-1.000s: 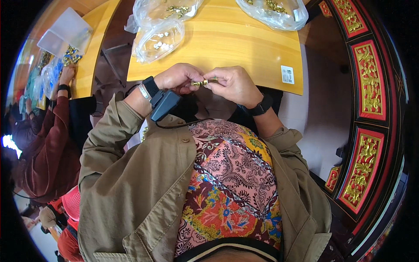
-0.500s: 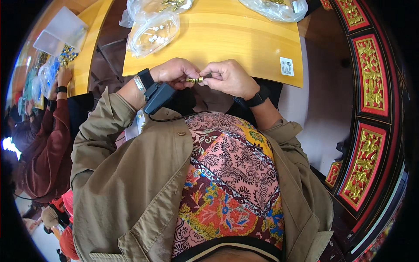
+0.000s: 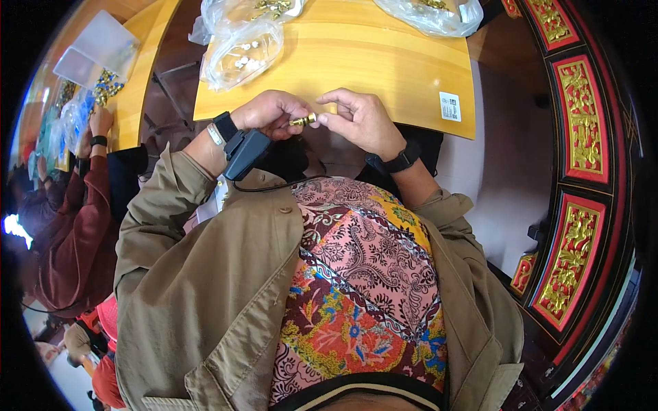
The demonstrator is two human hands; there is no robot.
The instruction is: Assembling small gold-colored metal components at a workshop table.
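Observation:
Above the near edge of the table, my left hand point(image 3: 267, 109) pinches a small brass-coloured cylindrical fitting point(image 3: 301, 121) between thumb and fingers. The fitting lies roughly sideways, its right end poking out toward my other hand. My right hand point(image 3: 364, 125) is beside that end, thumb tip at or very near it. Its index finger is lifted away and the fingers are apart. Whether the thumb actually touches the fitting, I cannot tell.
On the yellow wooden table point(image 3: 370, 65) lie a clear bag point(image 3: 269, 42) with small white parts and a bag point(image 3: 449, 19) of brass-coloured parts. A person point(image 3: 75, 219) works at another table on the left. Carved red-and-gold panels point(image 3: 582, 116) stand at right.
My right index finger has come up off the fitting and the right hand has opened. The left hand still grips the fitting, which now shows more of its length.

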